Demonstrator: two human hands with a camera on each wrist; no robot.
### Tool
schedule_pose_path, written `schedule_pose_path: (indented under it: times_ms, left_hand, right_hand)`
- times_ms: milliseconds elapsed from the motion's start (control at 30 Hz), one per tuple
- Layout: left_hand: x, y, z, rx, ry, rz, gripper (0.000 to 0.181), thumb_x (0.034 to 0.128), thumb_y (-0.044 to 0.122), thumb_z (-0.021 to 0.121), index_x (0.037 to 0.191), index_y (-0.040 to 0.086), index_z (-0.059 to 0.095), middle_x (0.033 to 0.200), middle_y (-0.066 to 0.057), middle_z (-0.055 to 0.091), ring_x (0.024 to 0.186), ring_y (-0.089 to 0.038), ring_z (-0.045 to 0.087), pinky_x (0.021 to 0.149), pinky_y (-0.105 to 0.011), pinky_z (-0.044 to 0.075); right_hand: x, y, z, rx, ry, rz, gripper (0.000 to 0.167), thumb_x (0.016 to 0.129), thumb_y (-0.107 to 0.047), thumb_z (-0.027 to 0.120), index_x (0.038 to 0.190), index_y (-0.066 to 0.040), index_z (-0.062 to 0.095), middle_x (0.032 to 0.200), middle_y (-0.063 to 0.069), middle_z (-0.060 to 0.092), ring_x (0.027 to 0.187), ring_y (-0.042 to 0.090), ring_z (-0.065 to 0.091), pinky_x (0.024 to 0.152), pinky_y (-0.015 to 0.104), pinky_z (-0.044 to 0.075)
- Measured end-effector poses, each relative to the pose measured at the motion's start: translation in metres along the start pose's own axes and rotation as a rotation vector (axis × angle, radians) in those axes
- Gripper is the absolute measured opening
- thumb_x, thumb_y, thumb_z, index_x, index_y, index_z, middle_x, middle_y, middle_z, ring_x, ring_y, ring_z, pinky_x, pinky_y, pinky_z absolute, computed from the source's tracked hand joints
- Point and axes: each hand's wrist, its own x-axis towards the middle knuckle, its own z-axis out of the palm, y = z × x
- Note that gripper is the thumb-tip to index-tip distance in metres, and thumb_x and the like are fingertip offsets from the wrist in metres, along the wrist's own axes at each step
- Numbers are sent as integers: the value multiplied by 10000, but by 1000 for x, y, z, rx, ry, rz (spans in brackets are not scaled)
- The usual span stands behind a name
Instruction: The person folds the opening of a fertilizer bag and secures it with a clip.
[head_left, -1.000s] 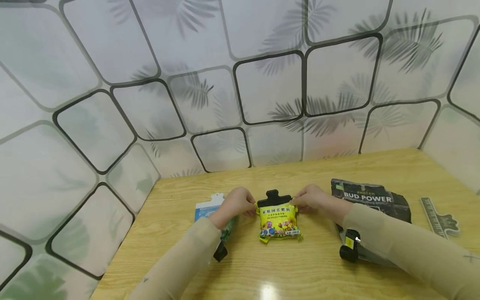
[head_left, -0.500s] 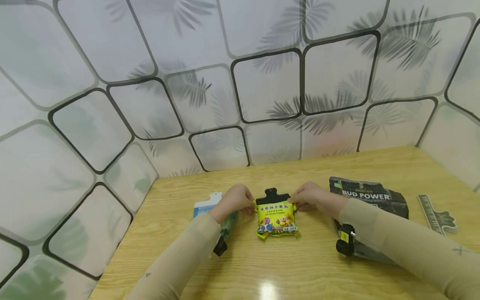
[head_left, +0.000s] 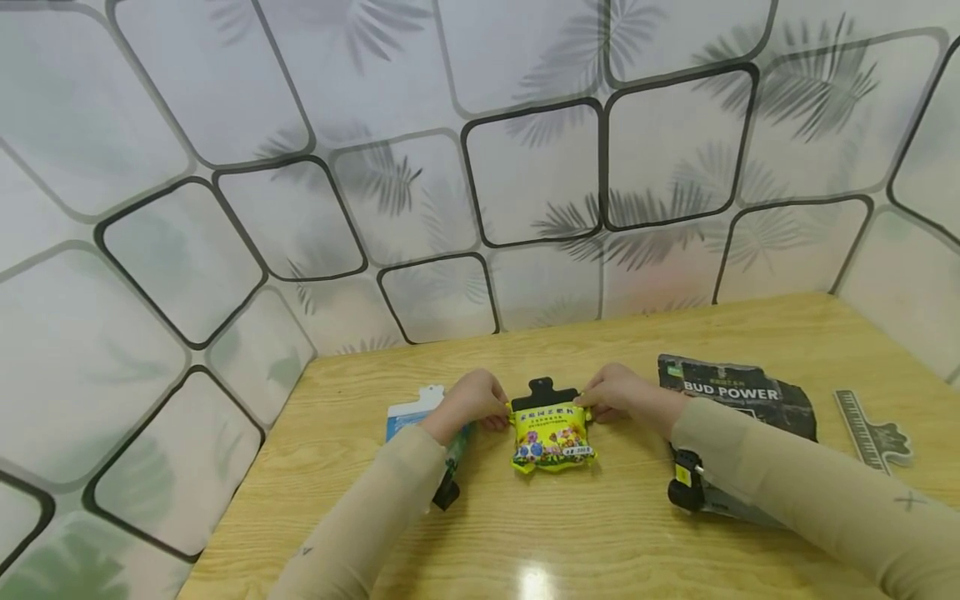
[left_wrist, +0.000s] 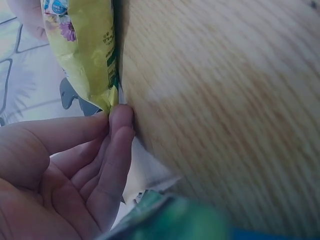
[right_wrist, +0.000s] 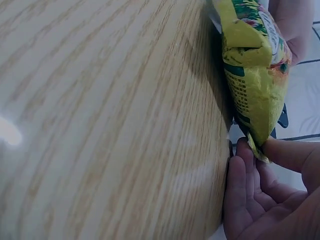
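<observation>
A small yellow fertilizer bag (head_left: 551, 442) with flower pictures lies at mid-table in the head view. Across its top edge sits a black clip (head_left: 543, 392). My left hand (head_left: 474, 400) pinches the bag's upper left corner between thumb and fingers; the left wrist view shows the left hand (left_wrist: 75, 160) holding that yellow corner. On the other side, my right hand (head_left: 621, 393) pinches the upper right corner. Close up, the thumb of the right hand (right_wrist: 270, 190) presses the yellow corner against the fingers, which lie by the tabletop.
Left of the yellow bag, partly behind the left forearm, lies a blue and green bag (head_left: 455, 450) with a white clip (head_left: 420, 402). A black "BUD POWER" bag (head_left: 738, 392) lies right, partly under the right sleeve. Farther right is a grey ruler-edged clip (head_left: 873, 432).
The yellow bag's lower edge has shifted slightly toward the back in the head view. Both hands keep pinching its corners, nearly still.
</observation>
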Motion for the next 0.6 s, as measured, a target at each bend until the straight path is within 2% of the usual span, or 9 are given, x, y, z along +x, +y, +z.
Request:
schedule_pose_path:
  times_ms: [300,600]
  left_hand:
    - [5,2,1,-18,-24,-55,85,978,7,737,950,-55,788,868,-174,819,668,-176,765,651,-276,671]
    - [1,-3,2,-63,-1,-26,107,983,25,741,957,-61,799,884,-185,820,664,-173,774,642,-266,671]
  right_hand:
    - [-2,-3,1,-36,15,7,247,992,-77,727,1140,120,737,840,64,705,653,99,633,622,225,619]
    - [2,-3,1,-37,19,23,240,980,-87,747,1115,111,755,789,39,691,649,99,623,608,212,614]
